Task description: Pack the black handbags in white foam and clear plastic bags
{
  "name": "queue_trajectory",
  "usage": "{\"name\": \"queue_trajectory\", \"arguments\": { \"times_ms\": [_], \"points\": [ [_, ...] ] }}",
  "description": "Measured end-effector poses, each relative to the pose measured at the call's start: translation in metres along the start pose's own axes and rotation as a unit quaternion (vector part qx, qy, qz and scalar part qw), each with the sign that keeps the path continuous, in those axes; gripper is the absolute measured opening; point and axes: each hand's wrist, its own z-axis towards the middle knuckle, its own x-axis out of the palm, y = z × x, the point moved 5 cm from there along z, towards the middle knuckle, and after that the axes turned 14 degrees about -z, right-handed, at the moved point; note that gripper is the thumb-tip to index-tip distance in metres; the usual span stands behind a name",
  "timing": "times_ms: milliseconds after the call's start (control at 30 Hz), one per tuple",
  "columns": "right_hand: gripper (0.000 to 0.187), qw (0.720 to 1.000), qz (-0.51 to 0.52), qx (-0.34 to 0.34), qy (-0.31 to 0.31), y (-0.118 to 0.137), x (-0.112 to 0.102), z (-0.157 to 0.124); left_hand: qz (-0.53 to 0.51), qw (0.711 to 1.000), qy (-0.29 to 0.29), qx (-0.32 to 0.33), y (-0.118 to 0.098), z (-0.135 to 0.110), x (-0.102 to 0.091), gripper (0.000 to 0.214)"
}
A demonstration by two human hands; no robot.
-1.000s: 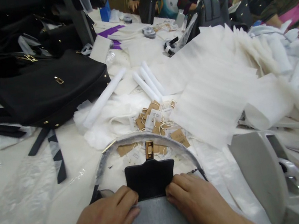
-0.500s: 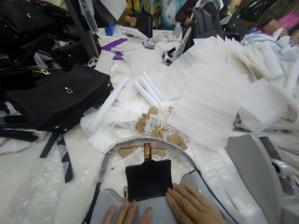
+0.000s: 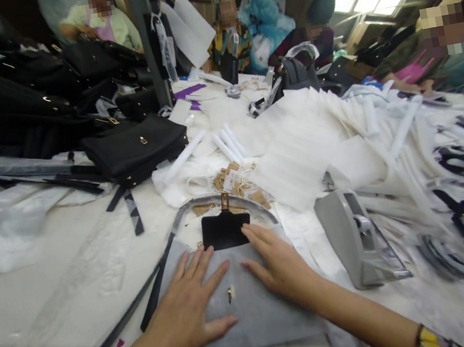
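A grey handbag (image 3: 266,317) lies flat on the table in front of me, its black flap tab (image 3: 226,231) folded out away from me with a gold-coloured clasp piece at its end. A small metal lock (image 3: 229,295) shows on the bag's front. My left hand (image 3: 194,300) rests on the grey panel, fingers and thumb spread. On the other side my right hand (image 3: 278,258) is stretched out, its fingertips at the flap tab's right corner and its thumb apart. Beyond the tab arches the bag's plastic-wrapped handle (image 3: 181,215). Neither hand grasps anything.
Brown tags with strings (image 3: 233,180) lie just past the handle. A grey tape dispenser (image 3: 344,237) stands to the right, near white sheets (image 3: 294,144). A black handbag (image 3: 138,151) sits at left before a heap of black bags. Several people work beyond.
The view has tilted up and drawn back, showing my forearms and the bag's lock. My right hand's thumb now stands apart from its fingers; both hands remain on the bag.
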Motion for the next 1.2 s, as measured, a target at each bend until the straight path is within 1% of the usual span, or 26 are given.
{"name": "queue_trajectory", "arguments": {
  "times_ms": [67, 100, 167, 200, 267, 333, 400, 433, 500, 533, 567, 633, 733, 867, 1000, 1033, 1100, 1133, 1167, 1200],
  "points": [
    [0.054, 0.998, 0.031, 0.053, -0.031, -0.012, -0.006, 0.03, -0.006, 1.0, 0.005, -0.005, 0.0, 0.001, 0.0, 0.087],
    [0.056, 0.995, 0.05, 0.083, -0.029, -0.019, -0.006, 0.045, -0.009, 1.0, 0.007, -0.006, 0.0, 0.001, -0.001, 0.086],
    [0.061, 0.986, 0.111, 0.128, 0.001, -0.026, -0.002, 0.072, -0.013, 1.0, 0.011, -0.008, -0.001, 0.002, -0.002, 0.085],
    [0.061, 0.981, 0.138, 0.136, 0.016, -0.027, 0.0, 0.08, -0.012, 1.0, 0.012, -0.009, -0.001, 0.002, -0.002, 0.085],
    [0.05, 0.978, 0.17, 0.12, 0.026, -0.02, 0.0, 0.084, -0.011, 1.0, 0.011, -0.008, -0.001, 0.001, -0.002, 0.085],
    [0.033, 0.981, 0.172, 0.083, 0.013, -0.009, -0.005, 0.071, -0.011, 1.0, 0.002, -0.004, -0.001, 0.001, -0.003, 0.084],
    [0.023, 0.985, 0.17, 0.012, -0.007, 0.006, -0.011, 0.045, -0.012, 1.0, -0.016, 0.004, -0.003, 0.0, -0.005, 0.082],
    [0.022, 0.986, 0.161, -0.035, -0.014, 0.014, -0.013, 0.031, -0.012, 1.0, -0.025, 0.008, -0.004, 0.0, -0.006, 0.081],
    [0.029, 0.985, 0.121, -0.127, -0.013, 0.028, -0.014, 0.004, -0.012, 0.999, -0.035, 0.014, -0.005, -0.001, -0.007, 0.078],
    [0.034, 0.983, 0.093, -0.159, -0.006, 0.033, -0.013, -0.007, -0.013, 0.999, -0.037, 0.016, -0.006, -0.001, -0.007, 0.077],
    [0.039, 0.982, 0.063, -0.177, 0.005, 0.036, -0.01, -0.016, -0.014, 0.999, -0.037, 0.016, -0.005, -0.001, -0.006, 0.077],
    [0.046, 0.981, 0.01, -0.191, 0.019, 0.037, -0.005, -0.025, -0.014, 0.999, -0.034, 0.018, -0.005, -0.001, -0.005, 0.076],
    [0.044, 0.978, -0.027, -0.205, 0.025, 0.035, 0.0, -0.03, -0.01, 0.999, -0.03, 0.024, -0.004, -0.001, -0.004, 0.075],
    [0.04, 0.977, -0.008, -0.211, 0.008, 0.031, 0.006, -0.032, 0.001, 0.999, -0.029, 0.026, -0.004, -0.001, -0.006, 0.075],
    [0.04, 0.979, 0.003, -0.202, 0.001, 0.028, 0.013, -0.036, 0.016, 0.999, -0.039, 0.025, -0.01, -0.003, -0.009, 0.074],
    [0.04, 0.98, 0.001, -0.199, 0.002, 0.027, 0.014, -0.037, 0.026, 0.998, -0.052, 0.022, -0.012, -0.005, -0.011, 0.074],
    [0.04, 0.98, -0.002, -0.197, 0.002, 0.026, 0.017, -0.038, 0.053, 0.993, -0.106, 0.017, -0.018, -0.012, -0.015, 0.073],
    [0.04, 0.98, -0.001, -0.198, 0.002, 0.026, 0.018, -0.038, 0.061, 0.989, -0.134, 0.028, -0.022, -0.016, -0.017, 0.068],
    [0.04, 0.98, 0.001, -0.2, 0.001, 0.026, 0.019, -0.038, 0.061, 0.984, -0.156, 0.056, -0.026, -0.021, -0.017, 0.059],
    [0.04, 0.979, 0.004, -0.202, -0.001, 0.026, 0.02, -0.038, 0.053, 0.98, -0.166, 0.095, -0.031, -0.025, -0.016, 0.046]
  ]
}}
